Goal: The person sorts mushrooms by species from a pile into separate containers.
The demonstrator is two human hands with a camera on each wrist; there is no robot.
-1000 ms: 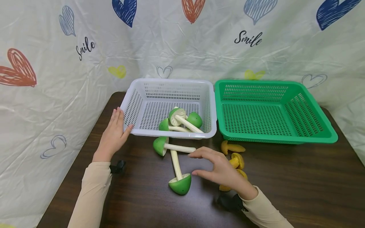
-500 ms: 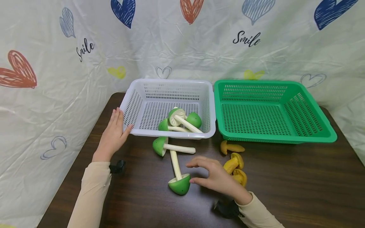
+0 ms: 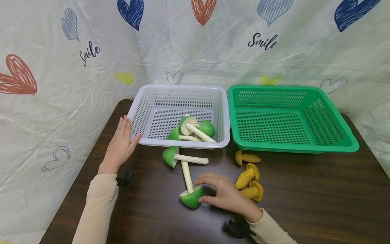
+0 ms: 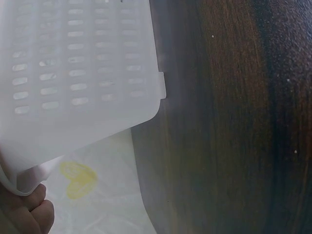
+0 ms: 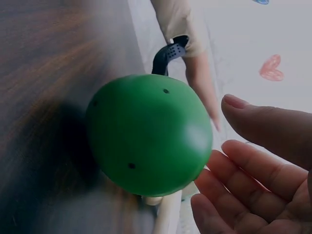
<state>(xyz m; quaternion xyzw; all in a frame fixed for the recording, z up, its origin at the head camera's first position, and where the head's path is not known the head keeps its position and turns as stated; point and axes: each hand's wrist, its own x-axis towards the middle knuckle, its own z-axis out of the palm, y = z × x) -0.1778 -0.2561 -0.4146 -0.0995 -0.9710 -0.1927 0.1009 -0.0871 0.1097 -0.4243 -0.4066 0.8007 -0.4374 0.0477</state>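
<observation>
My left hand (image 3: 118, 149) rests against the left front corner of the white basket (image 3: 182, 144), its fingers straight. At the lower left of the left wrist view, fingers (image 4: 43, 214) show beside the basket's rim. Over the table, my right hand (image 3: 224, 196) is at the cap of a green toy mushroom (image 3: 191, 198), thumb and fingers spread apart. The right wrist view shows the rounded green cap (image 5: 148, 134) near the fingertips; contact is hard to tell. Another green mushroom (image 3: 190, 159) lies across the stem's far end, by the basket's front.
Several green mushrooms (image 3: 189, 125) lie inside the white basket. A green basket (image 3: 294, 149) stands to its right. Three yellow mushrooms lie right of my right hand, among them one yellow mushroom (image 3: 247, 176) in the middle. A patterned white cloth (image 3: 195, 47) hangs behind the table.
My right hand has moved left and toward the near side, from beside the crossing stem to the near mushroom's cap, uncovering the yellow mushrooms. My left hand stays at the basket.
</observation>
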